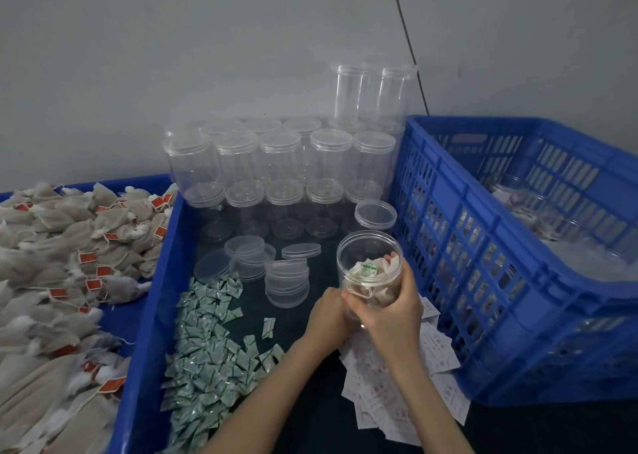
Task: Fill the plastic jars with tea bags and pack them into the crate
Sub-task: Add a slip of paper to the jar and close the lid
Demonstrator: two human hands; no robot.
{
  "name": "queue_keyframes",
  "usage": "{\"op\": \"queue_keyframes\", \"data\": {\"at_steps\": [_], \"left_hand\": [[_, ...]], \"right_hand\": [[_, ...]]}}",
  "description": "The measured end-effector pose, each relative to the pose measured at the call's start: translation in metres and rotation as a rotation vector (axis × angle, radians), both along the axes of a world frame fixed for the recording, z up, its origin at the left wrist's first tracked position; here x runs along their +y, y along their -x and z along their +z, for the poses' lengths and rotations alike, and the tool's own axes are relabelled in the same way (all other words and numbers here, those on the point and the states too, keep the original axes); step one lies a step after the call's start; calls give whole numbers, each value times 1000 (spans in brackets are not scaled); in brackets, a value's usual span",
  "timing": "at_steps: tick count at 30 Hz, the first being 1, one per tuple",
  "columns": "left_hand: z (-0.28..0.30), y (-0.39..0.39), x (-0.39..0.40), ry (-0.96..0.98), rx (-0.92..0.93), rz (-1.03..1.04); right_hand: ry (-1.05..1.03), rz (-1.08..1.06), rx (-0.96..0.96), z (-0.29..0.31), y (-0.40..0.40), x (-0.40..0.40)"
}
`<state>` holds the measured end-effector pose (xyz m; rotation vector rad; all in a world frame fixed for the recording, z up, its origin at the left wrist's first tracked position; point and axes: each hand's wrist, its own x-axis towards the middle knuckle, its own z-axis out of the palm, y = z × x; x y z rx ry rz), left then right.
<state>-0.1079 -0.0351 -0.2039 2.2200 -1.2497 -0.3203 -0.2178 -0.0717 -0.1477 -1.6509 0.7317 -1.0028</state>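
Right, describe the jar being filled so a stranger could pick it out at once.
Start at the blue crate on the right; just off its near left wall, both hands hold one clear jar, the left hand beside its base and the right hand round its side. Unlike the stacked jars behind, it is lidless, tilted, and holds tea bags.

Dim, flat, cool overhead light, soft shadows only. Wide-angle bowing at edges; overall soft focus, faint glare on stacked clear jars (279, 163).
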Motion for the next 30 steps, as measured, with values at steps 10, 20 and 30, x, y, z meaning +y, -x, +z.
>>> {"op": "queue_keyframes", "data": {"at_steps": [10,20,30], "left_hand": [[10,-3,-3,-62,-536,-132],[26,-7,2,64,-605,-184],[34,-23,21,367,-347,119]], "right_hand": [[-82,45,-28,4,8,0],[-82,45,-62,12,11,0],[-23,48,-116,16,15,-7]]}}
